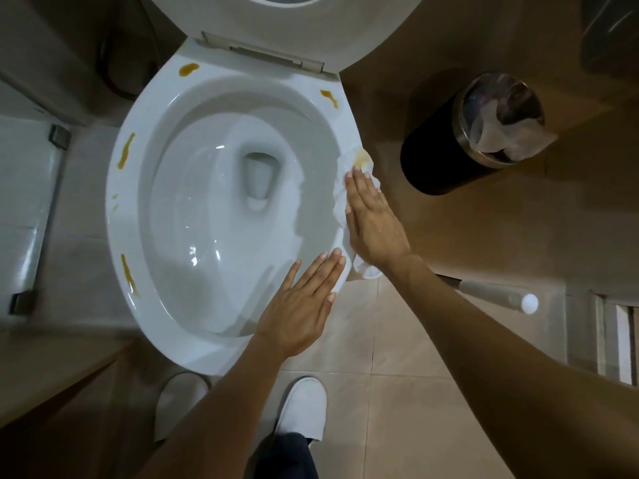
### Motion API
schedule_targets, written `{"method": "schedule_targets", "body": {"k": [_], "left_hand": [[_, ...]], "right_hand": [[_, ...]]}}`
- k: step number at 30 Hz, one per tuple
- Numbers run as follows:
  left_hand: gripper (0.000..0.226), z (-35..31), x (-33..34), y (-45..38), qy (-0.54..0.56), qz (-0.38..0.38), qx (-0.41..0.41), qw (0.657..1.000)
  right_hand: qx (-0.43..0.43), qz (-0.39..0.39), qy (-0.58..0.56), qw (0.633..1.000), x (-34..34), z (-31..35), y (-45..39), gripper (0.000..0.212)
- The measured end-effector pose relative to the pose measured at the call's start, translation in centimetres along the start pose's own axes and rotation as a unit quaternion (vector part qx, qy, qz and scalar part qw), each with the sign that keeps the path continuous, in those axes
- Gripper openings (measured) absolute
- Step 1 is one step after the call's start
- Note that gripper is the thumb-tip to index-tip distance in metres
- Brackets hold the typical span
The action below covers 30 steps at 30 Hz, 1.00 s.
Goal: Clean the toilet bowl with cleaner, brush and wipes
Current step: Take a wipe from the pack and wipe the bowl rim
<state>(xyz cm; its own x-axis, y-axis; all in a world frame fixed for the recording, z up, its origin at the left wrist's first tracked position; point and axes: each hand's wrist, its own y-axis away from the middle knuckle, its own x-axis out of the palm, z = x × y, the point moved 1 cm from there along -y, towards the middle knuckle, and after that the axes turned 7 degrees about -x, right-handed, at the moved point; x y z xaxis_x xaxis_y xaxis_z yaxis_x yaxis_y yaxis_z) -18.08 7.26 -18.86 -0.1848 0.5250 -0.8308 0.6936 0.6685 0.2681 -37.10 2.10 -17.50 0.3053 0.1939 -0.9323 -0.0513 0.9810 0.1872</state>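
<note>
The toilet bowl stands open below the head camera, its seat and lid raised against the back. Brownish-yellow smears mark the white rim: one at the rear left, one at the rear right, a long streak on the left side and another at the front left.

The right hand lies flat on a white wipe spread along the right side of the rim, fingers straight and close together, pressing the wipe down. The wipe carries a yellow stain just beyond the fingertips, and its near end hangs off the rim's outer edge below the wrist.

The left hand rests palm down on the front right of the rim, fingers straight and slightly spread, the fingertips touching the near end of the wipe.

To the right of the toilet, on the floor, stands a round black waste bin lined with a clear bag and holding crumpled white paper. Nearer the person, a pale handle with a rounded white end lies just past the right forearm. Two white shoes stand on the beige tiles in front of the bowl.
</note>
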Motion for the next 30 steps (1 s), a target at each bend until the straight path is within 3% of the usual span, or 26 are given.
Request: {"method": "schedule_targets", "body": {"k": [8, 30], "left_hand": [[0.055, -0.1, 0.0, -0.1, -0.003, 0.004, -0.005, 1.0], [0.053, 0.1, -0.1, -0.1, 0.094, 0.016, -0.002, 0.995]], "right_hand": [[-0.037, 0.048, 0.018, 0.998, -0.3, 0.4, 2.7, 0.059], [-0.044, 0.007, 0.054, 0.998, -2.6, -1.2, -13.1, 0.054]]}}
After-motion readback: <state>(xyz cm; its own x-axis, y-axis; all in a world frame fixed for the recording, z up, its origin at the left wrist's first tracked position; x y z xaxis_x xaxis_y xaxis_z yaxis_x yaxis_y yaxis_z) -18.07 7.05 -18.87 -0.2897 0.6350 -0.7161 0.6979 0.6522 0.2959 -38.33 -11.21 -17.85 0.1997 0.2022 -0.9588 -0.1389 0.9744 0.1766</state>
